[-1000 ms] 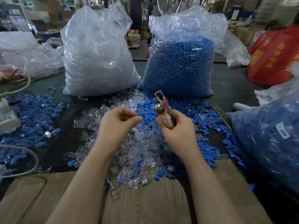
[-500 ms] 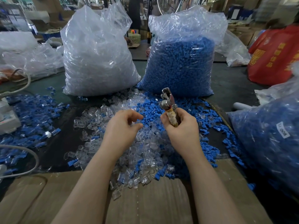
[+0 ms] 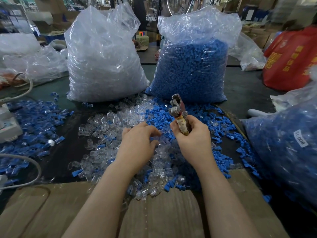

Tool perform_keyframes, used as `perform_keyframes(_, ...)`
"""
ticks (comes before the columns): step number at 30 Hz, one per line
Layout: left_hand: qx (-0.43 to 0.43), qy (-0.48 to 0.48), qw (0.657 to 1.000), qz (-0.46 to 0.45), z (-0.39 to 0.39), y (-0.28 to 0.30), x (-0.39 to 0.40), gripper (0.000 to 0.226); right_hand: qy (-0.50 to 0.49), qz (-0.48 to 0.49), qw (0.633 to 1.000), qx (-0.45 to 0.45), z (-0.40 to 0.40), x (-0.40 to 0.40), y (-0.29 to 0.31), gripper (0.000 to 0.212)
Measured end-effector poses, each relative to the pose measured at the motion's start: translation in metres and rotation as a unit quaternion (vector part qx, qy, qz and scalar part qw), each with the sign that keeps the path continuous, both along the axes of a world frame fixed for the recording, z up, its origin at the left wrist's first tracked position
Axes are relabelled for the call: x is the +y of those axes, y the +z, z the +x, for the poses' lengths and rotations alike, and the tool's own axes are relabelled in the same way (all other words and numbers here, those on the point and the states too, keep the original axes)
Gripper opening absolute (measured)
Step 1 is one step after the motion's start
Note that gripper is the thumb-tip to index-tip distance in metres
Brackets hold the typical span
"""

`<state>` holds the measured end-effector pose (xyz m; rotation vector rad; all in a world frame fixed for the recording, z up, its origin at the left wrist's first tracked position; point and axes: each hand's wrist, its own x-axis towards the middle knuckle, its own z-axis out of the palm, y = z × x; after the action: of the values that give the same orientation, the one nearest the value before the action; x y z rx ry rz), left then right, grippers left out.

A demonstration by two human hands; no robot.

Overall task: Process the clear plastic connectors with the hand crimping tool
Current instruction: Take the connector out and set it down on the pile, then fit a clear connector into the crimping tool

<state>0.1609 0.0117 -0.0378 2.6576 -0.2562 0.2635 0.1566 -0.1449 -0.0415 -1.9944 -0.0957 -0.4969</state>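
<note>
Right hand (image 3: 192,136): fingers clenched round crimping tool (image 3: 179,114), head upright above them | Left hand (image 3: 139,143): fingers loosely curled, tips on clear connectors (image 3: 109,129); grasp indeterminate.

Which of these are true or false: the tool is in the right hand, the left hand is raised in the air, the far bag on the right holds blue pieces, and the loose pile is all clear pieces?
1. The right hand grips the crimping tool. True.
2. The left hand is raised in the air. False: it is down on the loose pile.
3. The far right-side bag holds blue pieces. True.
4. The pile is all clear connectors. False: blue pieces are mixed in.
</note>
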Motion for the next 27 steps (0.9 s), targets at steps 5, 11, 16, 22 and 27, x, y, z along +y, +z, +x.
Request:
perform_keyframes(5, 0.009, 0.049, 0.962, -0.267, -0.002, 0.007, 0.001, 0.016, 0.005, 0.009, 1.000, 0.002, -0.001, 0.001, 0.002, 0.020)
perform_keyframes(11, 0.006, 0.048, 0.916, -0.398, -0.004, 0.014, 0.003, 0.022, 0.023, 0.040, 0.999, 0.007, -0.003, 0.002, 0.004, 0.017)
perform_keyframes(16, -0.012, 0.051, 0.912, -0.407, -0.005, 0.017, 0.003, 0.020, 0.038, 0.043, 0.998, 0.019, -0.004, 0.004, 0.006, 0.018)
perform_keyframes(22, -0.052, 0.051, 0.925, -0.373, -0.006, 0.014, 0.001, 0.022, 0.070, 0.032, 0.997, 0.027, -0.004, 0.003, 0.005, 0.016)
perform_keyframes(27, -0.098, 0.037, 0.940, -0.325, -0.009, 0.012, -0.003, 0.025, 0.064, 0.017, 0.997, 0.044, -0.003, 0.003, 0.003, 0.023)
